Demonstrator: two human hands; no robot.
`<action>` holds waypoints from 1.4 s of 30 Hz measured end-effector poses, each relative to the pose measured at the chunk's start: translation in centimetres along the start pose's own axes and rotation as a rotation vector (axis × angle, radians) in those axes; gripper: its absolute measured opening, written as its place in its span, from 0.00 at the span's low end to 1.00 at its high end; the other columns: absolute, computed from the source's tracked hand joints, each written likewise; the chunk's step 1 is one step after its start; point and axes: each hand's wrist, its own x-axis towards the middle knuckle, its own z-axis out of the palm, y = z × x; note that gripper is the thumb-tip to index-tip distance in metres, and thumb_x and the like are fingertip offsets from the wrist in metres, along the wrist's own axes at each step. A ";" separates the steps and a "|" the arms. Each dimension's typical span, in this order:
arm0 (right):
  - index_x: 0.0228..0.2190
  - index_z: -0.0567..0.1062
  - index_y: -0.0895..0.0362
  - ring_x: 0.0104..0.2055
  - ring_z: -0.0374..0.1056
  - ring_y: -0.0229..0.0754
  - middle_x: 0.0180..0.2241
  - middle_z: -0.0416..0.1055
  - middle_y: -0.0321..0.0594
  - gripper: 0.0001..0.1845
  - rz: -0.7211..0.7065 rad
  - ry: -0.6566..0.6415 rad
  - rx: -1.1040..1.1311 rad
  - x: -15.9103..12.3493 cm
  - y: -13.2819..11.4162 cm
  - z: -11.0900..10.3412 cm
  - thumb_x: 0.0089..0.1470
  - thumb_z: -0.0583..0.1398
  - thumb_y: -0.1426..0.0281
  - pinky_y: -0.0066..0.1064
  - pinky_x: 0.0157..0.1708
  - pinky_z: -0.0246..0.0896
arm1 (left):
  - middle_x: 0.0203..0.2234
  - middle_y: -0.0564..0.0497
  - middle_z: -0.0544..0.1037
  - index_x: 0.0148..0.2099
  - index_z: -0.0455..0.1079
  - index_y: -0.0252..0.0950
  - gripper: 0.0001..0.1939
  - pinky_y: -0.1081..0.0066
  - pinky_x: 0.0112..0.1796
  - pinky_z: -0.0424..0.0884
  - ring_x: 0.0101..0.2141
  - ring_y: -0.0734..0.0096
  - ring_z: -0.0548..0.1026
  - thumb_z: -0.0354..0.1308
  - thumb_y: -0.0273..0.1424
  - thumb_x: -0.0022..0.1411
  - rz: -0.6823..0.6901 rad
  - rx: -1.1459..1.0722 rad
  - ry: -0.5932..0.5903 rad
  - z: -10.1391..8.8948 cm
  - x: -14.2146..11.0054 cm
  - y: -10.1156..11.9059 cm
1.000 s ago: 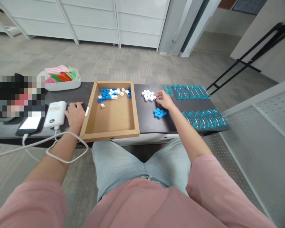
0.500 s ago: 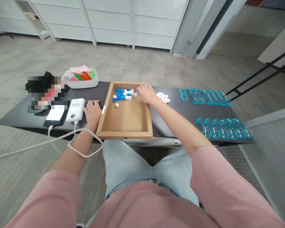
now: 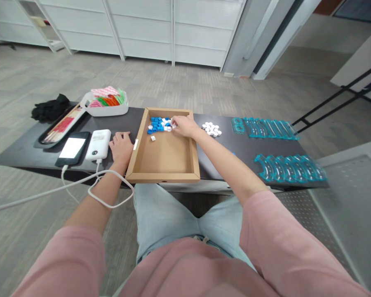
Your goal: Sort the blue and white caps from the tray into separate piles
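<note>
A shallow cardboard tray point(image 3: 163, 178) sits on the dark table point(image 3: 222, 146) before me. Blue and white hexagonal pieces point(image 3: 158, 124) lie heaped at its far end, one white piece point(image 3: 153, 138) apart. My right hand point(image 3: 183, 125) reaches into the tray's far right corner, fingers curled and pinched at the edge of the heap; what they hold is too small to see. My left hand point(image 3: 121, 145) rests flat on the table, fingers spread, just left of the tray. A cluster of white pieces point(image 3: 212, 128) lies on the table right of the tray.
Two rows of turquoise curved parts point(image 3: 267, 126) point(image 3: 290, 168) lie at right. A power bank point(image 3: 98, 144), a phone point(image 3: 72, 147) and a white cable point(image 3: 80, 181) sit at left. Behind them are a white bin of coloured strips point(image 3: 106, 102), a black tray point(image 3: 62, 126) and black gloves point(image 3: 49, 108).
My right hand left the white cluster on the table and moved left into the tray, onto the heap of pieces. The view shifted. My left hand stayed beside the tray.
</note>
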 end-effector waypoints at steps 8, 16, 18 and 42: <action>0.51 0.84 0.55 0.47 0.81 0.53 0.54 0.84 0.51 0.13 0.093 0.277 0.273 -10.3 9.6 -2.7 0.66 0.66 0.69 0.46 0.57 0.77 | 0.73 0.17 0.69 0.80 0.71 0.26 0.33 0.41 0.68 0.65 0.72 0.27 0.70 0.41 0.33 0.86 0.010 0.064 -0.001 0.3 0.1 -0.1; 0.49 0.82 0.53 0.41 0.83 0.50 0.48 0.86 0.47 0.18 0.443 0.319 0.406 -19.6 18.0 0.4 0.56 0.73 0.71 0.49 0.54 0.84 | 0.75 0.18 0.69 0.82 0.70 0.26 0.32 0.39 0.70 0.66 0.73 0.30 0.71 0.40 0.31 0.87 -0.028 0.102 -0.023 0.0 0.1 0.3; 0.54 0.81 0.54 0.41 0.84 0.50 0.51 0.85 0.48 0.25 0.459 0.332 0.473 -19.7 18.4 1.5 0.55 0.72 0.72 0.49 0.55 0.85 | 0.75 0.19 0.68 0.82 0.69 0.25 0.33 0.40 0.71 0.66 0.74 0.30 0.71 0.40 0.31 0.88 -0.031 0.113 -0.028 -0.2 0.0 0.5; 0.73 0.75 0.55 0.61 0.81 0.63 0.71 0.68 0.60 0.53 0.432 0.261 0.419 -14.6 19.0 3.0 0.52 0.83 0.56 0.62 0.72 0.76 | 0.76 0.18 0.68 0.83 0.68 0.24 0.32 0.39 0.71 0.64 0.74 0.28 0.70 0.41 0.32 0.88 -0.025 0.106 -0.034 -0.2 0.1 0.5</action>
